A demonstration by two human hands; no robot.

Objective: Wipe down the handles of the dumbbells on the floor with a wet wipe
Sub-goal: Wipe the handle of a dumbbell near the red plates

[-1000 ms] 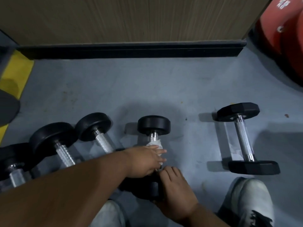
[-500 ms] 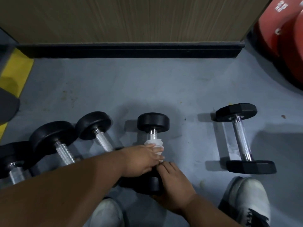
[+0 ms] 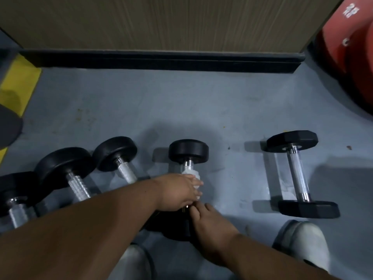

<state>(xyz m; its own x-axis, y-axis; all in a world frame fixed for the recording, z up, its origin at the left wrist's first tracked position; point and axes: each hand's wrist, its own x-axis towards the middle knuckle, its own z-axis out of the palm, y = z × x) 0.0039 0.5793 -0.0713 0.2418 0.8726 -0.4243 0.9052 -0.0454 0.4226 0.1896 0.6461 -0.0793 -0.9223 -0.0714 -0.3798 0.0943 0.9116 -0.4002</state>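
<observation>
2 hands point(image 3: 177, 191) on 1 dumbbell point(image 3: 188, 151)

The dumbbells point(image 3: 300, 174) have matt black rubbery heads and shiny metal handles point(image 3: 298, 176); the floor point(image 3: 181, 110) looks matt grey, the wall panel point(image 3: 161, 21) wood-grained.

Five dumbbells lie on the grey floor in a rough row, each with black end weights and a bright metal handle. The centre dumbbell point(image 3: 188, 151) has round ends; its handle points away from the viewer, and a white wet wipe point(image 3: 190, 174) is wrapped around that handle. Its near end is mostly covered. To its left lie three round-ended dumbbells point(image 3: 116, 153), point(image 3: 64, 166), point(image 3: 14, 190), handles angled and close together. Well apart on the right lies a hexagonal-ended dumbbell point(image 3: 298, 172), with a smooth chrome handle fully exposed.
</observation>
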